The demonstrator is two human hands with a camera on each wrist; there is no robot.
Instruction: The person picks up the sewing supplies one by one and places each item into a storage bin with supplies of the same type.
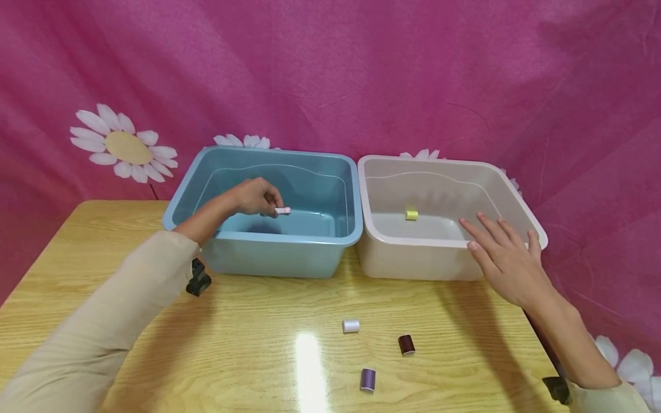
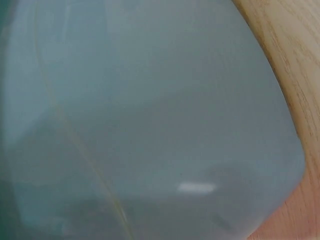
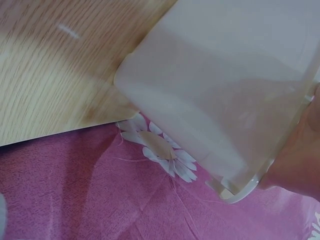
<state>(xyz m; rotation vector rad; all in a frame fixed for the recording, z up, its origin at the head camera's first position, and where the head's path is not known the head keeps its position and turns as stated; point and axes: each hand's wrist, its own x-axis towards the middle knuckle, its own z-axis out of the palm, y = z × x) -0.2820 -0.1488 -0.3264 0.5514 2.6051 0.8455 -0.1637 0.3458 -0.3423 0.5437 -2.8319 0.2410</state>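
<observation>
1. One pale piece (image 1: 283,211) pinched in left grip (image 1: 255,197) over blue tub (image 1: 310,238), 9 o'clock, head view.
2. Right grip (image 1: 508,264) spread, holding nothing, near white tub's (image 1: 413,240) 4 o'clock.
3. Three spools (image 1: 368,380) on bench (image 1: 258,321), white tub's 7 o'clock.

You can read no lettering, label, brand or number anywhere; small white-and-pink piece (image 1: 283,211) in your left hand (image 1: 257,197) too tiny to make out.
</observation>
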